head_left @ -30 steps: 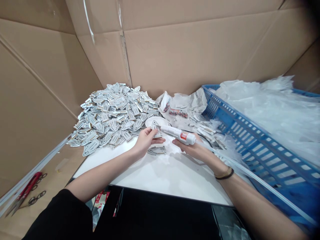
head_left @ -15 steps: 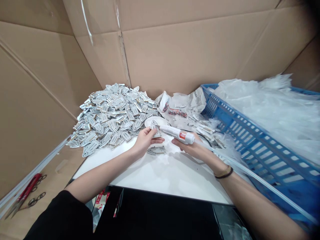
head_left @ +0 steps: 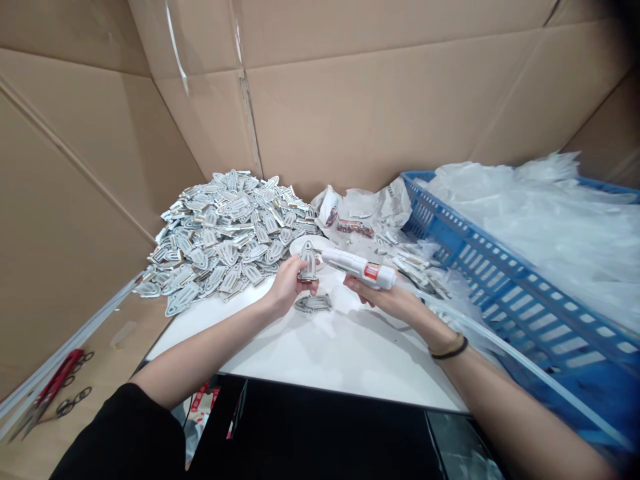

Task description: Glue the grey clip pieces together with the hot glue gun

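Cardboard walls (head_left: 375, 113) rise behind and left of my white bench (head_left: 300, 353), a blue basket (head_left: 475, 241) right of a heap of grey pieces (head_left: 230, 233). My right fingers (head_left: 361, 289) curl round a white glue gun (head_left: 350, 265), red-windowed, its tip just beside the small grey piece (head_left: 309, 260), slotted and narrow-topped, that my left fingers (head_left: 305, 287) pinch above the bench

On your right you have a blue perforated plastic crate (head_left: 505, 259), heaped with translucent white plastic film (head_left: 545, 220); crumpled, printed white paper (head_left: 375, 199) lies by its far end. Tan cardboard walls (head_left: 375, 107) face you, and at your left lie red-handled metal scissors (head_left: 63, 371)
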Tool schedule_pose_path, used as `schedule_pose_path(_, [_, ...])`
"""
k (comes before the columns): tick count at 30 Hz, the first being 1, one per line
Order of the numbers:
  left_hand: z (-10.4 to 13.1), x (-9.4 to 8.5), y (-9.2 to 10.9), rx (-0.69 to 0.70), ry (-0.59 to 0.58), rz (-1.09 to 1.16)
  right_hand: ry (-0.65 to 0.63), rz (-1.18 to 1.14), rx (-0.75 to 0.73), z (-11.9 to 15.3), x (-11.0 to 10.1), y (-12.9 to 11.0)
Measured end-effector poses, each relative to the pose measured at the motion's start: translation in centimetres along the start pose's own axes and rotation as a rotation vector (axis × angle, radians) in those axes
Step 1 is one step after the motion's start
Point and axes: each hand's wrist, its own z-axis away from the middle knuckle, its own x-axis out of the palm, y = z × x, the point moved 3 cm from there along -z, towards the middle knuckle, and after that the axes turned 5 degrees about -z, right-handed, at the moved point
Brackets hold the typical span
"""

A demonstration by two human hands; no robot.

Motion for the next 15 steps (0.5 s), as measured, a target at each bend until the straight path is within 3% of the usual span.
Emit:
schedule_pose_path(7, [-0.7, -0.8, 0.2, 0.087, -0.069, -0.07, -0.017, -0.068, -0.018, -0.1, 0.3, 0.2])
schedule_pose_path(15, [-0.3, -0.4, 0.3, 0.09, -0.157, -0.247, 0.158, -0.237, -0.045, -0.2, -0.9, 0.6])
